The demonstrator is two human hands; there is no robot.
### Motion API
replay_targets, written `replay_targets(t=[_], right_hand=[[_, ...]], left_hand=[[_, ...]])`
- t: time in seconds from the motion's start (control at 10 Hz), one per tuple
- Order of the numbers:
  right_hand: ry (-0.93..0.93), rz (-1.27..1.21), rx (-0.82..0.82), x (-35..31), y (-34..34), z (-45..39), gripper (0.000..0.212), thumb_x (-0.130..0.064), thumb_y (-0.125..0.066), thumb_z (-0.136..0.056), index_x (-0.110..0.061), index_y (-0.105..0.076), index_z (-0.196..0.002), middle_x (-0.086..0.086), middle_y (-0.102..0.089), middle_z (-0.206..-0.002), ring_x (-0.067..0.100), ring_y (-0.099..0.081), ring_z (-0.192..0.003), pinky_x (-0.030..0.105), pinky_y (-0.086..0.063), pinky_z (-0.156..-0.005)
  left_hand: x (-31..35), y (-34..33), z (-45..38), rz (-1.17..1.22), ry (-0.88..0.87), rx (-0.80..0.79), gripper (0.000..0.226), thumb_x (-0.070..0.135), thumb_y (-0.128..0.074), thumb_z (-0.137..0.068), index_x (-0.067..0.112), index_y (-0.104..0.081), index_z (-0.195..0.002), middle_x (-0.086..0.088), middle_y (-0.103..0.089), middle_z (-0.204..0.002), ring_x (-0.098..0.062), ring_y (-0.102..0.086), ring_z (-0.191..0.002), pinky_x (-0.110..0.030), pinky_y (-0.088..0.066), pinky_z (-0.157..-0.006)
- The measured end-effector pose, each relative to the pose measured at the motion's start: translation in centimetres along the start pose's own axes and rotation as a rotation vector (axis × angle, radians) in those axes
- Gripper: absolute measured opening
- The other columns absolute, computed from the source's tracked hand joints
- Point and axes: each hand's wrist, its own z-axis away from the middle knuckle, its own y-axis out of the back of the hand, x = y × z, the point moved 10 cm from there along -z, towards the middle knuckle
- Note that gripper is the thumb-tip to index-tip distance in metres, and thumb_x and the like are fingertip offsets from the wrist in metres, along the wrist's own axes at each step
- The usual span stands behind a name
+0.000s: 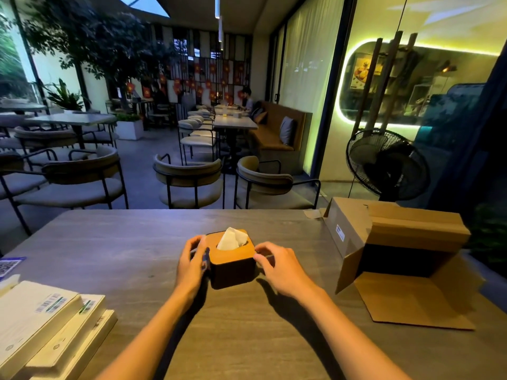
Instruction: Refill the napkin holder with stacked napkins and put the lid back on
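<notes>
A square napkin holder (233, 271) with dark sides stands in the middle of the wooden table (137, 248). Its light wooden lid (241, 252) sits on top, and a white napkin (231, 239) pokes up through the lid's opening. My left hand (192, 259) is at the holder's left side, fingers curved toward the lid's edge. My right hand (277, 266) is at the right side, fingertips curled near the lid's right corner. Whether either hand grips the holder is unclear. Wrapped napkin packs (46, 322) lie stacked at the near left.
An open cardboard box (395, 250) lies on its side at the table's right. A blue-printed card (9, 266) sits at the left edge. Chairs (189, 179) stand beyond the far edge, a standing fan (386, 165) at the right.
</notes>
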Motion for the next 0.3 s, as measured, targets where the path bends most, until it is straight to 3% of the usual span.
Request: replay_targets(t=[0.1, 0.2, 0.3], right_hand=[[-0.012, 0.009, -0.012, -0.4, -0.9, -0.2, 0.029, -0.039, -0.059, -0.101, -0.036, -0.059, -0.130, -0.004, -0.063, -0.121, 0.012, -0.060, -0.111, 0.036, -0.054, -0.098], [-0.013, 0.037, -0.037, -0.3, -1.6, -0.6, 0.032, -0.042, -0.059, -0.101, -0.040, -0.057, -0.132, -0.005, -0.061, -0.122, 0.013, -0.060, -0.112, 0.034, -0.054, -0.097], [0.030, 0.049, -0.062, -1.0, -1.3, -0.4, 0.033, -0.041, -0.059, -0.101, -0.039, -0.057, -0.134, -0.008, -0.061, -0.128, 0.008, -0.058, -0.117, 0.030, -0.053, -0.098]], left_hand=[[-1.3, -0.7, 1.2, 0.135, 0.141, -0.170, 0.049, 0.038, -0.059, -0.093, 0.034, -0.050, -0.141, 0.004, -0.048, -0.137, -0.020, -0.049, -0.122, -0.038, -0.052, -0.089], [-1.1, -0.4, 0.6, -0.026, 0.144, -0.262, 0.052, 0.028, -0.054, -0.099, 0.036, -0.039, -0.148, 0.002, -0.042, -0.145, -0.024, -0.041, -0.134, -0.045, -0.045, -0.106], [2.3, 0.5, -0.6, -0.304, -0.087, -0.179, 0.039, 0.022, -0.051, -0.102, 0.030, -0.052, -0.140, -0.002, -0.053, -0.140, -0.023, -0.048, -0.132, -0.036, -0.050, -0.100]])
